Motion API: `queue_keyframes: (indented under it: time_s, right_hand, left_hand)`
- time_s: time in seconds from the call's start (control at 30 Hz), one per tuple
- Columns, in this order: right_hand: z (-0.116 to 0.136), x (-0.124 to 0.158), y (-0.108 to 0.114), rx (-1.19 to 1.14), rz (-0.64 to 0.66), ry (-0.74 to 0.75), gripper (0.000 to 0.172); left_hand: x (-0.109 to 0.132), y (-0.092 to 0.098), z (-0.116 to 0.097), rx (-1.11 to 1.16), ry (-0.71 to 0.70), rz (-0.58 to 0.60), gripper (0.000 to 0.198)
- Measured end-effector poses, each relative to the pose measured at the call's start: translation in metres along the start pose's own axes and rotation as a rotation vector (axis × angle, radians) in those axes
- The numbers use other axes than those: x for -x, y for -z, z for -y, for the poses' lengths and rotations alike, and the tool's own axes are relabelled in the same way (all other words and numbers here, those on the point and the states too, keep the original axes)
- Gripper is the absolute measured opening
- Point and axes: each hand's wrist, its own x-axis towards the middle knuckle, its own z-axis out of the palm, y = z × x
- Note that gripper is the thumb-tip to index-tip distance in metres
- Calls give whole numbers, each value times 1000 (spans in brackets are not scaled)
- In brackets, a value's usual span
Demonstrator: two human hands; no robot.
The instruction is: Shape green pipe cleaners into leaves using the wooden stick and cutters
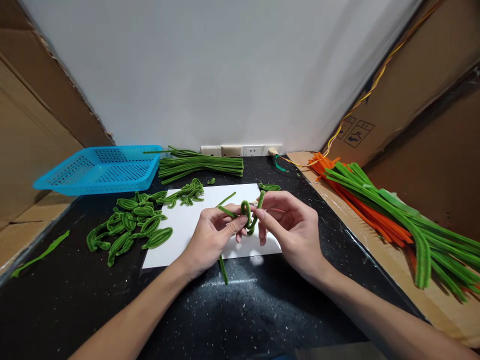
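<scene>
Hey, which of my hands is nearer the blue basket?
Left. Your left hand is right of the blue basket and nearer to you; your right hand is farther right.

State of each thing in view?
Held dark-green fuzzy stem: bent, looped
Left hand: pinching stem
Right hand: pinching stem
Dark-green fuzzy leaf shapes: loosely piled
Dark-green straight fuzzy stems: bundled
White paper sheet: flat, partly covered
Blue perforated plastic basket: upright
Bright-green fuzzy stems: bunched, some bent
Orange fuzzy stems: bunched, partly under green
Pale plug: plugged in
</scene>
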Motion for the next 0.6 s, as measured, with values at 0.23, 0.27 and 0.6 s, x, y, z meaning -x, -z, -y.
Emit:
queue_keyframes:
  time_s: [0.23, 0.27, 0.6]
  right_hand:
    - [-3, 0, 0, 8, 13, -12, 18]
    - [-4, 0, 0, 13, 14, -13, 16]
    - [-9, 5, -2, 240, -4, -2, 10]
  left_hand:
    - [0, 1, 3, -5, 4, -22, 15]
    - [0, 1, 3, -7, 11, -26, 15]
    - [2, -4, 7, -61, 37, -130, 25]
